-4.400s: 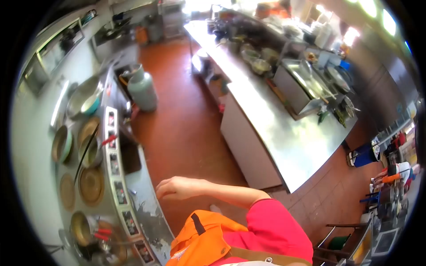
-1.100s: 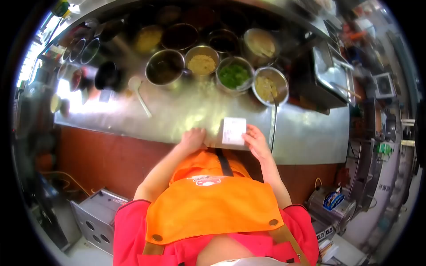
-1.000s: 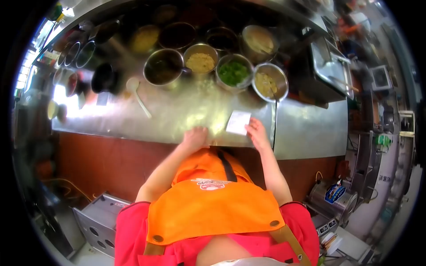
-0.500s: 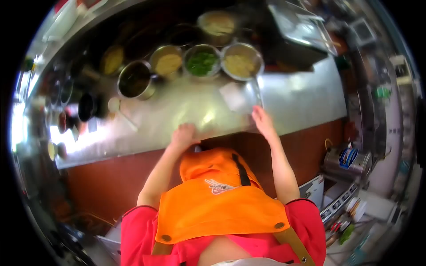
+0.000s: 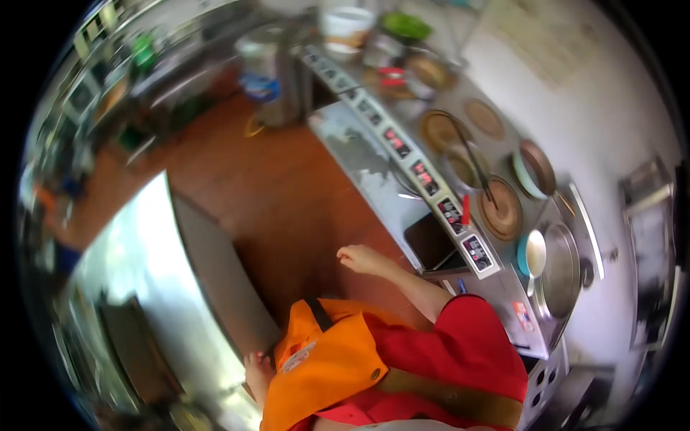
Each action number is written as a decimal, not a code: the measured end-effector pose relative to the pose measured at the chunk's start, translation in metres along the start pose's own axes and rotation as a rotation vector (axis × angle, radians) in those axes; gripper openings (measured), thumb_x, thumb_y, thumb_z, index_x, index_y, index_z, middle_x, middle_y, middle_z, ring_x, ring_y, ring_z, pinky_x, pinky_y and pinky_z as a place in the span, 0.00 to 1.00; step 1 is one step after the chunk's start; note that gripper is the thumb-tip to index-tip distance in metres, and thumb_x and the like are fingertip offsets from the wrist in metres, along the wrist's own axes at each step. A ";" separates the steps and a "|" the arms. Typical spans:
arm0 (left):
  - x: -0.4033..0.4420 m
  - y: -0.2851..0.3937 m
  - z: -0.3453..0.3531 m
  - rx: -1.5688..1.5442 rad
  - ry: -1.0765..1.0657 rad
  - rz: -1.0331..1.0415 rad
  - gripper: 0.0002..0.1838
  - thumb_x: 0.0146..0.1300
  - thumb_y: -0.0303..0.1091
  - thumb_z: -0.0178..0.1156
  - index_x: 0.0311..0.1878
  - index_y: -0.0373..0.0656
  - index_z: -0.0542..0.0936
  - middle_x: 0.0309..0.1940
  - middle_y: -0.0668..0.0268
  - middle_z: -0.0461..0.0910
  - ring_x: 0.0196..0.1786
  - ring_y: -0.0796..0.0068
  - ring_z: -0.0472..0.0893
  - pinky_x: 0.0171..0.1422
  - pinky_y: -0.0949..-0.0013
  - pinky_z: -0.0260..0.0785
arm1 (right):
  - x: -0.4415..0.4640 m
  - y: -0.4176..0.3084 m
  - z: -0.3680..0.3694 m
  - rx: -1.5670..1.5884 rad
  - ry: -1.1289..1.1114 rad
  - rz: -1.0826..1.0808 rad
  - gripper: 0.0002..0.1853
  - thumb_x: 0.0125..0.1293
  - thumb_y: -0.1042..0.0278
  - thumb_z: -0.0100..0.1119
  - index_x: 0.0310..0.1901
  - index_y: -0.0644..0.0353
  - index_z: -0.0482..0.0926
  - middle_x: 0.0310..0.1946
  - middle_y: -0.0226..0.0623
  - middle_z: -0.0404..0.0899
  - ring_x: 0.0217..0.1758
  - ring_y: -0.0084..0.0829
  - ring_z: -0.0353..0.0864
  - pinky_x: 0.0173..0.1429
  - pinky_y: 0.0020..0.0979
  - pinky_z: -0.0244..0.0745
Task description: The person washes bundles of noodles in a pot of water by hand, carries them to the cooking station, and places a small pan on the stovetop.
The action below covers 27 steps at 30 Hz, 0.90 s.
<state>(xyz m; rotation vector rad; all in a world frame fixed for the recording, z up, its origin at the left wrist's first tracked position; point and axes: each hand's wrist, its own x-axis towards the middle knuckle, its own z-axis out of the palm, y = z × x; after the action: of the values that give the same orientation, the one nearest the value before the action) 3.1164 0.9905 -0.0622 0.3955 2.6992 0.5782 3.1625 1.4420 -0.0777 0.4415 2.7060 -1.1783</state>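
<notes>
My right hand [image 5: 361, 259] is held out over the red-brown floor, in front of the cooking range, its fingers curled in. I see nothing in it, and it touches nothing. Low in the view, my left hand [image 5: 259, 371] is beside the edge of the steel worktable [image 5: 154, 251], next to my orange apron [image 5: 327, 366]. Its fingertips show apart with no object in them; whether they touch the table edge I cannot tell.
To the right stands a cooking range with a row of control panels [image 5: 425, 176]. On it are a round brown plate [image 5: 501, 215], a teal-rimmed pot [image 5: 534, 170], a ladle [image 5: 533, 260] and a wide steel pan [image 5: 560, 269]. A steel drum [image 5: 277, 68] stands beyond.
My view has swung right, from the worktable with its food pots to the floor and range. My right hand has left the table edge and is now over the floor.
</notes>
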 end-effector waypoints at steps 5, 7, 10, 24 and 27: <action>0.193 0.134 -0.068 0.094 -0.002 0.473 0.14 0.55 0.26 0.61 0.46 0.42 0.76 0.41 0.53 0.75 0.44 0.48 0.76 0.45 0.53 0.71 | -0.031 0.048 -0.063 0.086 0.332 0.166 0.11 0.64 0.65 0.53 0.45 0.61 0.77 0.42 0.44 0.81 0.47 0.45 0.79 0.50 0.41 0.74; 0.246 0.180 -0.068 0.067 -0.067 0.584 0.13 0.56 0.26 0.61 0.46 0.41 0.77 0.43 0.55 0.77 0.44 0.50 0.77 0.47 0.55 0.72 | -0.053 0.061 -0.070 0.105 0.401 0.194 0.11 0.64 0.65 0.54 0.45 0.60 0.77 0.42 0.45 0.81 0.47 0.45 0.79 0.50 0.42 0.74; 0.321 0.233 -0.012 -0.087 -0.151 0.739 0.12 0.59 0.30 0.63 0.46 0.41 0.78 0.41 0.56 0.80 0.42 0.57 0.80 0.46 0.60 0.73 | -0.085 0.061 -0.077 0.281 0.601 0.370 0.12 0.66 0.66 0.54 0.46 0.61 0.78 0.43 0.43 0.81 0.44 0.38 0.82 0.49 0.35 0.76; 0.153 0.584 0.326 -0.948 -1.872 -0.258 0.37 0.57 0.56 0.65 0.64 0.47 0.64 0.57 0.50 0.72 0.61 0.53 0.72 0.67 0.49 0.63 | -0.174 0.219 -0.293 -0.269 1.093 0.922 0.22 0.62 0.58 0.58 0.53 0.64 0.73 0.41 0.52 0.79 0.49 0.53 0.76 0.53 0.47 0.69; 0.128 0.628 0.303 -1.081 -1.909 -0.390 0.17 0.61 0.48 0.64 0.47 0.50 0.75 0.32 0.65 0.79 0.38 0.67 0.79 0.49 0.62 0.70 | -0.166 0.227 -0.307 -0.121 0.847 0.827 0.20 0.62 0.56 0.57 0.47 0.66 0.74 0.41 0.55 0.78 0.49 0.56 0.74 0.55 0.48 0.67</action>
<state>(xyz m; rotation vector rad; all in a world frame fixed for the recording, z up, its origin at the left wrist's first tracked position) 3.2419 1.6882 -0.0818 -0.0155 0.4517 0.7647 3.3861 1.7798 0.0172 2.1570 2.5629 -0.6371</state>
